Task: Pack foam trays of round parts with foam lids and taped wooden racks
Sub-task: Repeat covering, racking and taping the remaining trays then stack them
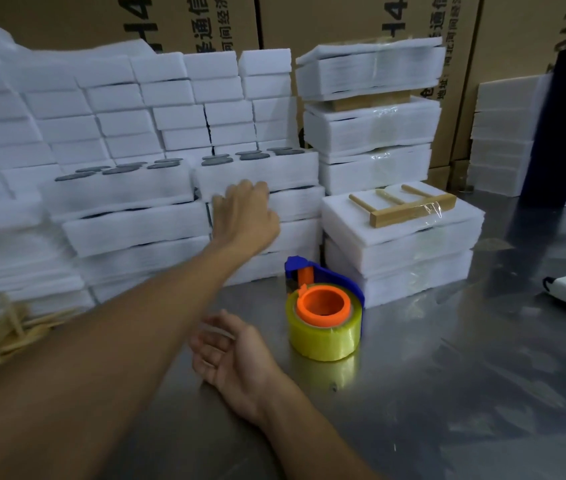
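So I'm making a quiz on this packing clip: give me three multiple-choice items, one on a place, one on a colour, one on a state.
1. The wooden rack with clear tape lies: A on a white foam lid; B on the steel table; C in a hand.
2. Core of the yellow-tinted clear tape roll: A blue; B orange; C white.
3. The left hand is: A gripping tape; B open, reaching toward the foam trays of dark round parts; C resting on the table.

A: rack sits atop the lidded stack. B: orange ring shows. B: fingers spread, empty.
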Available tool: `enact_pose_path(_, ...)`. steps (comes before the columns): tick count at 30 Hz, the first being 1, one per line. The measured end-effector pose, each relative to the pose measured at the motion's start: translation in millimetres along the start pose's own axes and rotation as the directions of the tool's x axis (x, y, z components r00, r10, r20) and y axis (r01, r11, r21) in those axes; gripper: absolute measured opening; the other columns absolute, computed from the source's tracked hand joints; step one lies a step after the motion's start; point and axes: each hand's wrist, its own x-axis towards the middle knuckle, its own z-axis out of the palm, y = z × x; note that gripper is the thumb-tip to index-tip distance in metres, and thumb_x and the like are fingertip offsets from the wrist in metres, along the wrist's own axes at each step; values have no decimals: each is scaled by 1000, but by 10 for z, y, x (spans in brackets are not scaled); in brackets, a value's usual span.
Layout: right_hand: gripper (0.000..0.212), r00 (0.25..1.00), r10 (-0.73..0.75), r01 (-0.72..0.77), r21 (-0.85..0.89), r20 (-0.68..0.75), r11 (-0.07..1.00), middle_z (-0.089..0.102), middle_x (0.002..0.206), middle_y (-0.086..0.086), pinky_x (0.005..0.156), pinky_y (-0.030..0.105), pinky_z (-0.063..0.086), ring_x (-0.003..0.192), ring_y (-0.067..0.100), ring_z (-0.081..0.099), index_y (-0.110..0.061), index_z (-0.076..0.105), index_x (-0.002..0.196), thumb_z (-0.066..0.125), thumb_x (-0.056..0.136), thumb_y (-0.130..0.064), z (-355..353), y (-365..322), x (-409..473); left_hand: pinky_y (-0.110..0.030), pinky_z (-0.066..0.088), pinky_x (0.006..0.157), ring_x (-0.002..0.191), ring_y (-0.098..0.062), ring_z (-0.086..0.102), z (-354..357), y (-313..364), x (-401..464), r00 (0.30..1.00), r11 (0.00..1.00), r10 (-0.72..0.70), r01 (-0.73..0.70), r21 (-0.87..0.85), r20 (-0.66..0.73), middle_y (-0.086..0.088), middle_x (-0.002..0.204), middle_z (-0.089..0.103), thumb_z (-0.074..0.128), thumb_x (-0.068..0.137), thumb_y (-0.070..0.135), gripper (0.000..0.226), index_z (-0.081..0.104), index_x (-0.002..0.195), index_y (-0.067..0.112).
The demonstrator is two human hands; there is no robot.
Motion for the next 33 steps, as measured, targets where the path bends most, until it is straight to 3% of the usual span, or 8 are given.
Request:
enact_pose_path(2, 21, 1000, 6, -6, -31, 14, 1000, 66, 89, 7, 73, 28, 48, 82, 16, 64, -13, 60, 105, 49, 99, -29, 22, 14, 3, -44, 32, 92, 116, -32, 44, -136, -344, 84, 995, 990, 23, -9, 142, -96, -13, 126, 50, 61, 84, 25, 48, 51, 129, 13)
enact_pose_path(4, 21, 1000, 10, -10, -36, -6, 999, 67, 86, 7, 69, 27, 49, 77, 15, 64, -13, 62, 101, 50, 98, -30, 54, 19, 7, -49, 28, 99, 125, -32, 37, -279, -681, 153, 992, 969, -46, 73, 234, -120, -13, 137, 40, 69, 75, 24, 69, 41, 138, 17)
enact_pose_path(8, 21, 999, 29, -30, -31, -34, 999, 68, 82, 8, 65, 26, 49, 72, 15, 65, -13, 62, 99, 50, 98, -29, 66, 5, -13, -61, 21, 107, 133, -33, 32, -528, -1254, 262, 940, 886, -331, 280, 370, 80, -14, 142, 36, 78, 71, 33, 84, 35, 142, 21)
enact_pose_path(10, 21, 999, 28, -29, -27, -38, 999, 67, 82, 8, 65, 26, 50, 71, 16, 65, -12, 62, 99, 50, 98, -29, 73, 5, -13, -67, 17, 107, 135, -34, 32, -579, -1475, 289, 919, 884, -355, 270, 382, 170, -12, 144, 39, 78, 74, 40, 85, 32, 143, 25)
enact_pose_path(16, 20, 999, 34, -34, -4, -17, 999, 68, 81, 10, 62, 27, 51, 68, 17, 66, -11, 63, 99, 54, 95, -28, 52, 8, 18, -76, 20, 100, 133, -34, 32, -601, -1625, 334, 939, 925, -282, 211, 316, 199, -14, 139, 43, 83, 73, 40, 82, 37, 139, 28)
enact_pose_path(24, 21, 999, 39, -39, 9, -5, 999, 67, 81, 12, 67, 30, 49, 74, 19, 63, -10, 63, 103, 54, 95, -28, 58, -11, 10, -51, 29, 99, 126, -32, 37, -795, -1530, 271, 991, 976, -135, 137, 170, -22, -17, 124, 56, 76, 82, 21, 53, 53, 130, 17)
enact_pose_path(27, 24, 1000, 29, -29, 7, -4, 1000, 66, 83, 13, 70, 31, 48, 77, 20, 62, -9, 63, 105, 52, 96, -28, 67, -23, -22, -44, 27, 95, 120, -33, 41, -979, -1406, 89, 991, 985, -21, 43, 169, -129, -16, 121, 59, 76, 81, 20, 51, 57, 128, 16)
enact_pose_path(33, 41, 1000, -21, 22, 40, -14, 999, 68, 87, 16, 71, 34, 49, 83, 25, 63, -7, 61, 116, 47, 97, -41, 75, -33, -57, -44, 36, 88, 103, -33, 51, -1289, -1321, -840, 930, 963, 257, -270, -15, -261, -11, 112, 64, 79, 74, 8, 45, 64, 117, 8)
